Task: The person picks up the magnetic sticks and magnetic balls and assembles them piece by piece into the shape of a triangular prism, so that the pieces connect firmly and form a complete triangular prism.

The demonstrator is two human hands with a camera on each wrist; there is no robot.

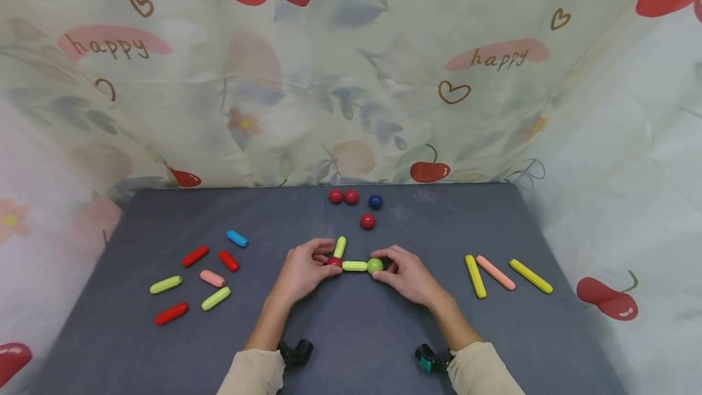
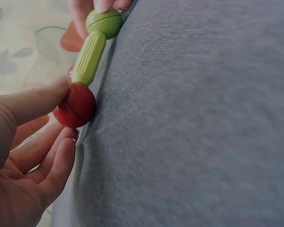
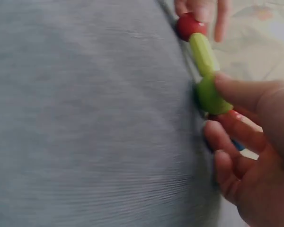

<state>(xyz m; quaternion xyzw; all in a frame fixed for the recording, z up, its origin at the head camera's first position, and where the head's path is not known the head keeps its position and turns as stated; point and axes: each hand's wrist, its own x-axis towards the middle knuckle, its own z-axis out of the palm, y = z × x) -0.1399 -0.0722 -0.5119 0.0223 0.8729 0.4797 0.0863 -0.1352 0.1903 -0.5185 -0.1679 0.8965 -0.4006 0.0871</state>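
My left hand (image 1: pixel 304 271) pinches a red ball (image 2: pixel 76 106) between thumb and fingers. A short yellow-green rod (image 2: pixel 89 59) links that ball to a green ball (image 1: pixel 375 266), which my right hand (image 1: pixel 408 274) pinches from the other side. Another yellow-green rod (image 1: pixel 340 247) points away from the red ball toward the back, leaning slightly right. In both wrist views the joined piece sits at the grey tabletop; whether it touches the surface I cannot tell.
Short rods in red, pink, yellow-green and blue (image 1: pixel 237 238) lie scattered at left. Right of my hands lie two long yellow rods (image 1: pixel 475 276) and a long pink rod (image 1: pixel 496 272). Three red balls (image 1: pixel 367 221) and a blue ball (image 1: pixel 375 202) rest near the back edge, before a patterned curtain.
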